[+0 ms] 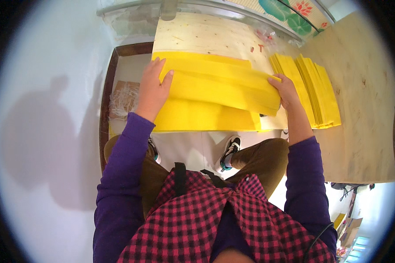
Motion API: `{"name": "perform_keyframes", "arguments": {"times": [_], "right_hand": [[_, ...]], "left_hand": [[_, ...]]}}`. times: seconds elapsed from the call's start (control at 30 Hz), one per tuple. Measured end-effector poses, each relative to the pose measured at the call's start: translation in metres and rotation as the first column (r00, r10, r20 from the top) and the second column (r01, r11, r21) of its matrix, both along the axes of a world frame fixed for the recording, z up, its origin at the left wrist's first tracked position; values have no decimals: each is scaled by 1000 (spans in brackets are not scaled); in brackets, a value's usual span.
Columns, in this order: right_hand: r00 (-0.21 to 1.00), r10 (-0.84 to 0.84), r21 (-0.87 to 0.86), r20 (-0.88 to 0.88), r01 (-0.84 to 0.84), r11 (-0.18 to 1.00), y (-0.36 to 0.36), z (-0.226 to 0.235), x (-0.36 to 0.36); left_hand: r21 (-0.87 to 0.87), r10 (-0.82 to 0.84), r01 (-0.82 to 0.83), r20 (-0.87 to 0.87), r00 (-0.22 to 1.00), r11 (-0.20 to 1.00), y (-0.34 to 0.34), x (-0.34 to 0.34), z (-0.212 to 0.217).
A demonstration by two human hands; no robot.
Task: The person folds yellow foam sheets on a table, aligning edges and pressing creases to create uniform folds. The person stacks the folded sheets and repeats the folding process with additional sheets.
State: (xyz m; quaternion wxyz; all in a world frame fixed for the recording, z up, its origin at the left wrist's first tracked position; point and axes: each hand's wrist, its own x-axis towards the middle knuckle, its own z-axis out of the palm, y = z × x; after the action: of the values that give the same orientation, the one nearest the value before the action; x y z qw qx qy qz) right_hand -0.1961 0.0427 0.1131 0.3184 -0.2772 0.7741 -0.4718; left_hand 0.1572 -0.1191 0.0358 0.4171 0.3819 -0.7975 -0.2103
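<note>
In the head view, the yellow sheet lies crosswise in front of the person, over more yellow layers on the bench. The left hand is spread open on the sheet's left end, fingers and thumb laid flat rather than wrapped round it. The right hand pinches the sheet's right end with the thumb on top; its fingers underneath are hidden. The step in hand seems to be steadying the sheet at its left end while guiding it at its right; blur leaves it unclear how far that right end stands off the layers. As the sheet looks limp, the next move calls for a firm left hand and an even pull from the right one, lest it crease or slip askew. Room is tightest to the right of the sheet, where two yellow piles stand just beside the right hand and could be nudged. On the near side of the sheet, the layers reach the bench's edge, with the person's legs below. Left of the sheet are a dark frame, pale scraps and the wall. Beyond the sheet, bare wood gives the most open room, with small red bits and clear plastic toward its right.
</note>
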Motion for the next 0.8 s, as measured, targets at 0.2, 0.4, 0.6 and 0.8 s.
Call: {"name": "perform_keyframes", "arguments": {"times": [0.2,0.4,0.6,0.8], "right_hand": [[995,-98,-102,14,99,990,80,-3,14],[957,-227,-237,178,266,934,152,1,32],[963,-268,-303,-11,252,919,218,5,47],[929,-367,-479,37,339,810,272,-7,47]], "left_hand": [[709,63,536,-627,777,458,102,10,-1],[482,316,795,-739,595,-369,193,-31,-25],[342,520,895,-730,445,-285,209,-101,-15],[452,495,879,-735,464,-153,217,-147,15]]}}
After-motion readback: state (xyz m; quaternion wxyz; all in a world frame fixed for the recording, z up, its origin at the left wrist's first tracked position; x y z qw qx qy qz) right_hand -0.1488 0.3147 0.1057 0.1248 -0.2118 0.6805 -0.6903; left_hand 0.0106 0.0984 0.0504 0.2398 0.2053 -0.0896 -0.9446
